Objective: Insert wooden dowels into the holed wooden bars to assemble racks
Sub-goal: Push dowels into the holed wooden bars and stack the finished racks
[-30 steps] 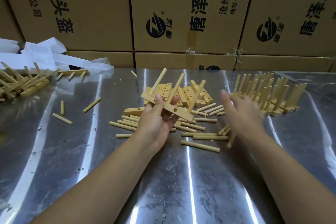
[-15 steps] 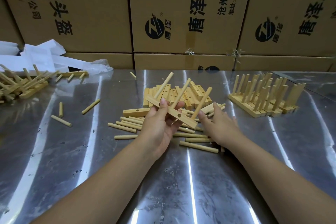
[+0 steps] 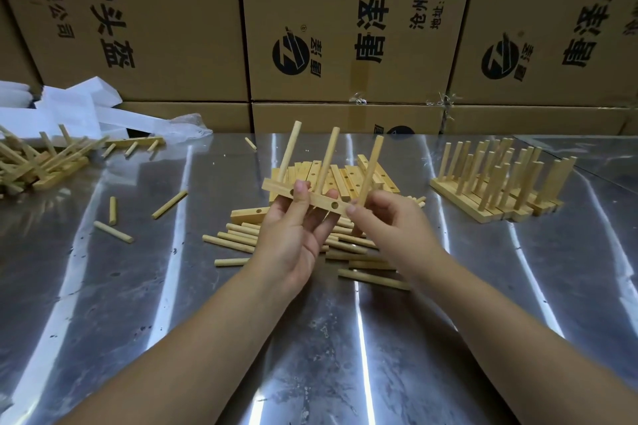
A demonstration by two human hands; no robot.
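Wooden bar [image 3: 326, 202] held up at the centre of the frame, above a steel table [image 3: 345, 355]; its long axis runs from upper left down to lower right, nearly across the view. Three dowels [image 3: 328, 159] stand in it, leaning slightly to the right, their tops pointing to the upper part of the frame. Left hand [image 3: 297, 228] grips the bar from below, thumb curled over the near face and fingers wrapped behind; right hand [image 3: 390, 221] meets it from the right, its fingertips [image 3: 352, 209] pinching the bar's lower right end at the foot of the third dowel. Both hands touch the bar; the left carries its middle, and the right is the nearer to the free end and to that dowel. One round hole [image 3: 335, 206] shows on the near face between the hands; I judge the next step is seating the third dowel or setting the piece down, though which is not clear.

Loose dowels [image 3: 234, 238] lie on the table just below and left of the hands; spare bars [image 3: 348, 176] are stacked directly behind; finished racks [image 3: 490, 190] stand at centre right, well apart; a heap [image 3: 41, 162] of wooden pieces sits at the left edge.

Hidden: the right thumb, the bar's underside, and how deep each dowel sits; the left palm covers part of the bar; more dowels lie under the right wrist, partly covered; the heap is cut off by the frame's left edge.
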